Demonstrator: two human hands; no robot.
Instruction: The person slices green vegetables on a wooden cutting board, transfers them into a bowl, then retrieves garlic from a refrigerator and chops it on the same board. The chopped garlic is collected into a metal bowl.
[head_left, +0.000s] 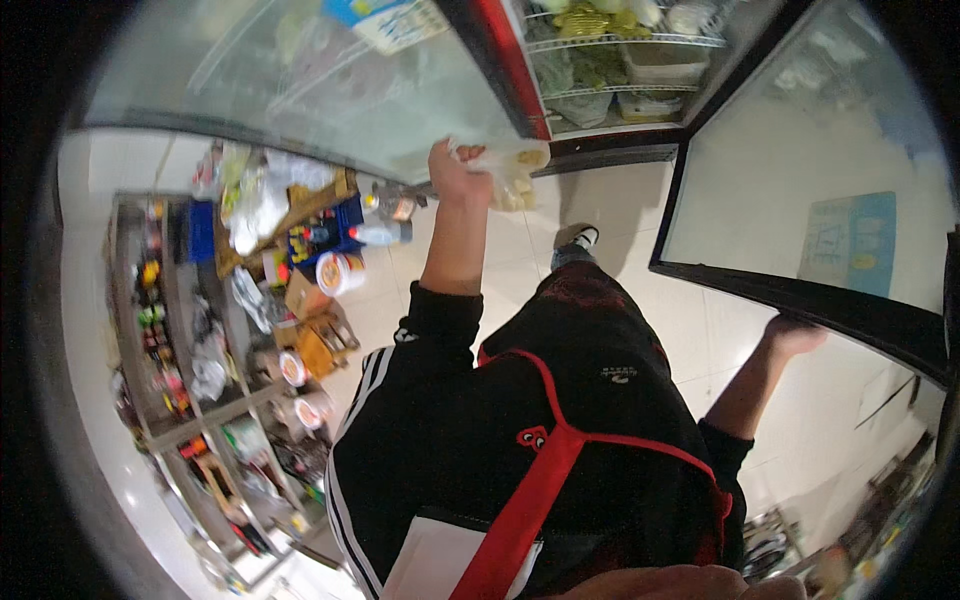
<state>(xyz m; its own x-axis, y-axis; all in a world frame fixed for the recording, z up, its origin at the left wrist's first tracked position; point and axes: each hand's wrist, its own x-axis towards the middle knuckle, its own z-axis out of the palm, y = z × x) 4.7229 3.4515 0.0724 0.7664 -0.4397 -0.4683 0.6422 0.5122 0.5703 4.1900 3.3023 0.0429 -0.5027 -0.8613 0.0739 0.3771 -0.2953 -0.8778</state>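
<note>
My left hand (459, 174) is closed around the top of a clear plastic bag (517, 180) with pale yellow pieces inside. The bag hangs beside the lower edge of the left glass door (322, 97), near its red and black frame. At the right, my right hand (796, 334) is against the black frame of the other glass door (795, 187), which stands swung out. The frame covers part of that hand's fingers. Between the doors, the display fridge (615, 131) shows wire shelves (622, 41) with bagged greens and a plastic tub (666, 64).
Tiled floor (517, 255) lies below, with my shoe (586, 237) before the fridge. To the left are a shelving unit (176, 300) of packaged goods, white buckets (340, 273), a blue crate (341, 221), bottles (381, 234) and a wooden stool (326, 341).
</note>
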